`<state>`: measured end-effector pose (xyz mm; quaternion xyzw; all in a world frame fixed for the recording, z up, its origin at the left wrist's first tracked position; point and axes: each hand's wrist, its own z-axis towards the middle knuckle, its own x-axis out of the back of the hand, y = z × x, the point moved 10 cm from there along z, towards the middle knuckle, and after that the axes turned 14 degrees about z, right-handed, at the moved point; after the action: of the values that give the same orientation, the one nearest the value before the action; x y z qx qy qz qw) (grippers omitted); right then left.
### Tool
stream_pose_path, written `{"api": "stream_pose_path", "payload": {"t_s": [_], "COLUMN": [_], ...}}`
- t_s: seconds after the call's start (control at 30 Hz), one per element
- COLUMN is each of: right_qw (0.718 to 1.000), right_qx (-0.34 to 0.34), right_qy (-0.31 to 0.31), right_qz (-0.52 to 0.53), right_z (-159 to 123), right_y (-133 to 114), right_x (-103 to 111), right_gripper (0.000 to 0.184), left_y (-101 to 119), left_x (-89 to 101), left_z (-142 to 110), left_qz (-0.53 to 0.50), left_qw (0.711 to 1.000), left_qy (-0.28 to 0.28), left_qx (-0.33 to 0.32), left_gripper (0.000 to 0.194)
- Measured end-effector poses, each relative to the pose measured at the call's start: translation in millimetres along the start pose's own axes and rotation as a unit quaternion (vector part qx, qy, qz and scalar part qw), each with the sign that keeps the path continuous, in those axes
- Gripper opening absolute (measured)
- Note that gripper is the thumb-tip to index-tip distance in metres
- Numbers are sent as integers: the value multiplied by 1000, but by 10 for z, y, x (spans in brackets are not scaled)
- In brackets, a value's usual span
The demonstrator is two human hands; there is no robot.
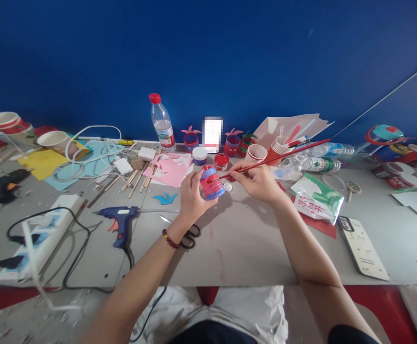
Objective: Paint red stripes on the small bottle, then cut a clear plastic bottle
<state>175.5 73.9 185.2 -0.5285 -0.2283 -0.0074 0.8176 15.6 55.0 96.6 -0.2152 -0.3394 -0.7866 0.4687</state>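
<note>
My left hand (pixel 193 194) grips a small cup (pixel 212 183) painted red and blue, tilted above the table. Between the fingers of my right hand (pixel 256 181) is a long red paintbrush (pixel 283 155), its tip reaching the cup's red side. Just behind the cup stand an open jar of red paint (pixel 221 161) and a jar with a white lid (pixel 199 155). A small white cap (pixel 227 187) lies close to the cup. Under my left wrist is a pair of scissors (pixel 190 236), partly hidden.
A blue glue gun (pixel 118 224) and a power strip (pixel 43 239) with cables lie on the left. Along the back are a plastic bottle (pixel 163 124), painted cups (pixel 191 140) and a paper cup (pixel 256 153). A phone (pixel 364 251) and a white-green packet (pixel 317 198) lie right.
</note>
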Motion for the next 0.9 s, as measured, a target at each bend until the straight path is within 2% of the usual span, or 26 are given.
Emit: {"api": "stream_pose_path", "payload": {"t_s": [0.23,0.4,0.5,0.73,0.9], "right_qw": [999,997,997,994,994], "right_qx": [-31,-36,-22,77,83], "right_qy": [33,56,36,-9,-26], "right_qz": [18,-40,-60,-78,-62], "right_z": [9,-2,-2,-56,-91], "right_y": [92,160,117,-203,-232], "right_x": [197,309,245,18,-72], "right_gripper": [30,27,25,19,18], "left_y": [13,15,-2,0,25], "left_x": [95,131,113,45,42], "left_z": [18,39,37,10,6], "left_qz": [-16,-19,-6,17,19], "left_qw": [999,998,999,999,999], "left_qy": [38,50,48,30,28], "left_qx": [-7,-20,-19,-11,-12], "left_gripper": [85,86,87,87,87]}}
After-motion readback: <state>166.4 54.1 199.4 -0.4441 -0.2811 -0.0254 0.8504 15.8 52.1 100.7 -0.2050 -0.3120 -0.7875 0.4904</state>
